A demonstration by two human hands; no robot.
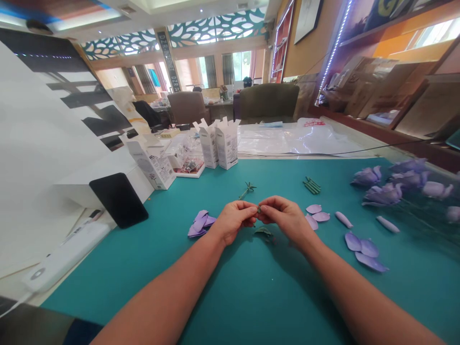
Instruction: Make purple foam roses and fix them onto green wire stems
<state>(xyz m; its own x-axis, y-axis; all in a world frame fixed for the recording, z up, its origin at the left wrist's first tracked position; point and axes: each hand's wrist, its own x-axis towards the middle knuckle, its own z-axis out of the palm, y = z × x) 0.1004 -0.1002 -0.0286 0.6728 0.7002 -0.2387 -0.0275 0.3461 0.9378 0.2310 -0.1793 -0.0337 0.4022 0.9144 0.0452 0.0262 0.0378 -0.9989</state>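
My left hand (237, 218) and my right hand (282, 215) meet over the middle of the green mat. Both are closed in a pinch on a small green stem piece (259, 210), mostly covered by the fingertips. Just below my fingers lies a dark green leaf (264, 232). Beyond them is a green stem with a star-shaped end (247, 189). A pile of purple petals (201, 224) sits left of my left hand. Right of my right hand are loose lilac petals (318, 215), larger purple petals (362, 247) and two rolled lilac buds (344, 219).
Short green sticks (311, 185) lie on the mat (143, 282). Purple artificial roses (386, 184) rest at the right edge. White boxes (227, 143), a tray of small parts (190, 167), a black phone (118, 200) and a power strip (66, 256) stand at the back and left.
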